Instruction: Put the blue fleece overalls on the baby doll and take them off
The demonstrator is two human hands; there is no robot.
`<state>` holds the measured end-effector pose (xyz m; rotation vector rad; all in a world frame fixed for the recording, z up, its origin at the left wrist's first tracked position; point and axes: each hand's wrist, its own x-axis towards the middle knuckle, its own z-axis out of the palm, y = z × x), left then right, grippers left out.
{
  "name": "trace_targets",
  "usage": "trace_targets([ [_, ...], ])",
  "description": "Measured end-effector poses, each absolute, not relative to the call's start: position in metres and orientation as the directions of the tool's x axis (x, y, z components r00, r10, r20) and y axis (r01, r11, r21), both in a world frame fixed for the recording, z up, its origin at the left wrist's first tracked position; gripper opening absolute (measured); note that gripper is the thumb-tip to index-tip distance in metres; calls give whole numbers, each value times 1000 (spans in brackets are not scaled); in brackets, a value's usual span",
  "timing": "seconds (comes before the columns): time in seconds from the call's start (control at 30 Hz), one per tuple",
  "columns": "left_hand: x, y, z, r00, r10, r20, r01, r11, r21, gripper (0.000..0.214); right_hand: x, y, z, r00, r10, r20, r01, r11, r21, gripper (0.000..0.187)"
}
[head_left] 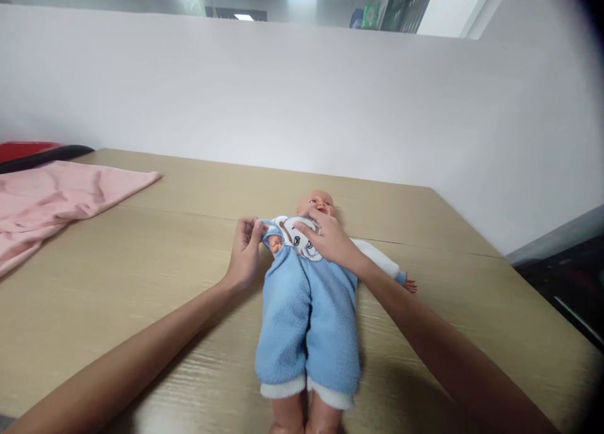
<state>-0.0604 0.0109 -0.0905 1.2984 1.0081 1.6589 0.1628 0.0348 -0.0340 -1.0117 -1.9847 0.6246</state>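
Note:
A baby doll lies on its back on the table, head away from me. It wears a fluffy blue romper with white cuffs and an animal face on the chest. One white sleeve reaches out to the right, with the doll's hand at its end. On the left, the doll's other hand shows inside an opening of the garment. My left hand pinches the fabric edge there. Over the chest, just below the doll's chin, my right hand grips the top of the romper; its fingertips are partly hidden.
A pink cloth is spread over the table's left side. Behind it are a red object and a black curved edge. A white partition stands along the back of the wooden table. Something dark is beyond the right edge.

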Motion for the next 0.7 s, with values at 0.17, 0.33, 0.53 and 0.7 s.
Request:
trace_targets([
  [0.17,-69,31,-99,-39,996,78,-321,-86,943,47,153,37,-56,-349,813,466,462,582,-669,19],
  [0.33,-69,38,-102,117,993,-31,-346,71,935,53,157,36,-62,-314,854,415,431,518,-739,20],
  [0.53,-78,45,-99,116,993,-36,-208,60,976,31,163,39,-66,-286,887,364,351,450,-821,26],
  [0.7,-91,44,-101,173,985,5,-140,20,990,29,166,39,-63,-312,891,331,339,430,-837,28],
])
